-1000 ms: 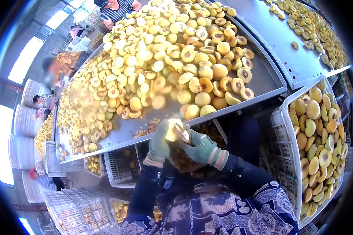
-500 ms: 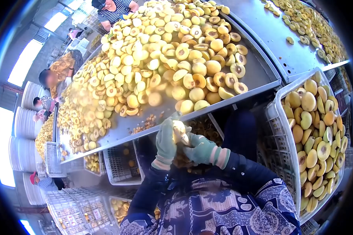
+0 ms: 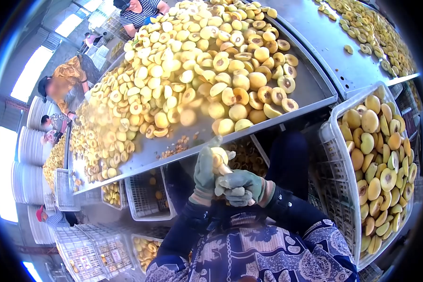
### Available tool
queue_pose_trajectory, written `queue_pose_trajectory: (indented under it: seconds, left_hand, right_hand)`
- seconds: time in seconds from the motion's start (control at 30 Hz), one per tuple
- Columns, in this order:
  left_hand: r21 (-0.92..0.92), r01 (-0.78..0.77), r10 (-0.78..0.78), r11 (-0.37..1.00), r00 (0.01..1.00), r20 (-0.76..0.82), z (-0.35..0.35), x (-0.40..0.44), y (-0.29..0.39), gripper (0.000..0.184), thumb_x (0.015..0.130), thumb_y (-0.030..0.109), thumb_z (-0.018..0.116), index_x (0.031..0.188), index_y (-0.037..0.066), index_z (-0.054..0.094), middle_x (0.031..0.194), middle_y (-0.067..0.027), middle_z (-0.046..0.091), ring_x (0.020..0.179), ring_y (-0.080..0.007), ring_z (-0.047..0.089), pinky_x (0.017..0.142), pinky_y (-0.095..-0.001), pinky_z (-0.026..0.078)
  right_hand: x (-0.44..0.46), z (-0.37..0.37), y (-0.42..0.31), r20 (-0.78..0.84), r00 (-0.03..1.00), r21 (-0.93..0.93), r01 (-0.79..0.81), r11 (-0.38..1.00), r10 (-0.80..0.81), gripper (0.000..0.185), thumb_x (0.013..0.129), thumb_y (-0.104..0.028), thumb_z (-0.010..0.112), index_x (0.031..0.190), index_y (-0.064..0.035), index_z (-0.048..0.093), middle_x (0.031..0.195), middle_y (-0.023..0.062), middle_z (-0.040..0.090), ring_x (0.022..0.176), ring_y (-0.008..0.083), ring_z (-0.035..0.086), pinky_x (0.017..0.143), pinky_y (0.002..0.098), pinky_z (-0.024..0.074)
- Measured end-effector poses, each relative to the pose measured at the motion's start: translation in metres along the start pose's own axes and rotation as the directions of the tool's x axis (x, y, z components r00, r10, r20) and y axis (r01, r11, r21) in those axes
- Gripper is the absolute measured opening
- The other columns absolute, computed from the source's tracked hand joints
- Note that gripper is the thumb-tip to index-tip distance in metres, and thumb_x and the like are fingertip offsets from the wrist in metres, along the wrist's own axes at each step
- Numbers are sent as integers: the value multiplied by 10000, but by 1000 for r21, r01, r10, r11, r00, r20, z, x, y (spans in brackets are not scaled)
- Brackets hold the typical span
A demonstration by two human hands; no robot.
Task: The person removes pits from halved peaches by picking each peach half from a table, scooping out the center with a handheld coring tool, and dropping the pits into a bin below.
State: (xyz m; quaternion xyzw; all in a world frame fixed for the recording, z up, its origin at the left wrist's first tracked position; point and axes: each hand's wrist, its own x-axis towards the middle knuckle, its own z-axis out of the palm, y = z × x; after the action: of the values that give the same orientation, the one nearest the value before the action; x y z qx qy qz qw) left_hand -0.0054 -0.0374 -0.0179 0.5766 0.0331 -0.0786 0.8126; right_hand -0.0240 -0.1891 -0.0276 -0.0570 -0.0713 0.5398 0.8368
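Just past the metal table's front edge, my left hand (image 3: 204,176), in a pale green glove, holds a yellow fruit piece (image 3: 218,156). My right hand (image 3: 242,187), gloved alike, is wrapped round a thin light-coloured tool (image 3: 224,170), whose upper end touches the fruit. The tool's lower end shows below my right fingers. Beyond both hands, a large heap of halved yellow fruit (image 3: 174,70) covers much of the metal table (image 3: 150,162). Small brown pits (image 3: 176,146) lie near its edge.
A white crate (image 3: 336,155) full of fruit halves stands at the right. Further crates (image 3: 145,195) are under the table and at the lower left (image 3: 87,254). A second metal table (image 3: 315,33) is at the upper right. Several people (image 3: 138,13) are along the left and far side.
My right hand has turned and closed round the tool, which now shows more clearly. The fruit stays in my left hand, whose fingers have shifted. A person at the left has moved slightly.
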Motion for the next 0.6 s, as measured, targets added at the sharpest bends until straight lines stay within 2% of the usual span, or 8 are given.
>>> queue_pose_trajectory:
  seconds: [0.1, 0.13, 0.2, 0.27, 0.33, 0.4, 0.53, 0.6]
  left_hand:
    - [299, -300, 296, 906, 953, 61, -14, -3, 9, 449, 1023, 305, 371, 1262, -43, 524, 1166, -141, 622, 930, -217, 642, 794, -316, 535]
    - [339, -233, 238, 912, 971, 26, -25, -6, 18, 448, 1023, 313, 382, 1253, -43, 528, 1126, -137, 637, 919, -229, 653, 784, -320, 539]
    - [409, -98, 132, 907, 990, -55, -58, -10, 46, 448, 1022, 330, 404, 1234, -42, 537, 1046, -130, 667, 897, -255, 674, 764, -328, 546]
    - [843, -35, 73, 537, 997, -5, -117, -15, 72, 485, 990, 392, 457, 1213, -24, 569, 1042, -127, 674, 931, -259, 665, 794, -338, 538]
    - [974, -178, -29, -137, 984, 176, -173, -16, 103, 577, 938, 510, 511, 1188, -2, 605, 1040, -138, 677, 960, -263, 659, 831, -347, 525]
    - [924, 326, -125, -200, 927, -355, -165, 0, 138, 699, 853, 624, 562, 1176, 7, 623, 1068, -164, 673, 987, -284, 654, 883, -366, 505]
    - [982, 171, 191, -85, 970, -153, -202, 67, 127, 763, 825, 600, 587, 1281, -11, 541, 1220, -196, 619, 1129, -320, 598, 968, -396, 456]
    - [944, 272, 99, -189, 961, -257, -192, 106, 117, 761, 809, 579, 609, 1295, 0, 528, 1220, -197, 617, 1126, -327, 599, 963, -400, 458]
  right_hand:
    - [-6, -2, 1, 109, 994, 46, 15, 999, -20, 243, 969, -179, 500, 963, 52, 574, 490, -28, 448, 318, 65, 380, 322, 202, 349]
    - [-8, -3, -1, 141, 990, 51, 15, 999, -22, 236, 968, -174, 502, 963, 51, 574, 489, -27, 449, 316, 66, 379, 321, 202, 348]
    - [-12, 1, -9, -122, 991, -87, -72, 994, 62, 224, 935, -189, 537, 919, 28, 589, 522, -20, 469, 347, 56, 387, 329, 198, 328]
    - [-6, -1, -15, -365, 920, -168, -218, 961, 145, 226, 915, -210, 555, 886, 10, 596, 546, -18, 478, 381, 51, 404, 346, 195, 323]
    - [3, -1, -8, -540, 841, -300, -230, 926, 34, 189, 877, -207, 605, 844, -21, 599, 593, -3, 504, 445, 60, 441, 386, 192, 332]
    - [13, -20, -1, -608, 794, -303, -236, 923, 4, 170, 870, -194, 624, 842, -29, 599, 604, 5, 515, 463, 71, 458, 401, 192, 345]
    - [36, -25, -2, -664, 748, -345, -300, 889, -5, 157, 874, -190, 636, 865, -38, 596, 637, 30, 537, 474, 99, 477, 417, 224, 385]
    - [46, -27, -1, -684, 729, -349, -330, 877, 2, 154, 878, -192, 633, 879, -43, 593, 649, 37, 542, 477, 104, 478, 423, 230, 395]
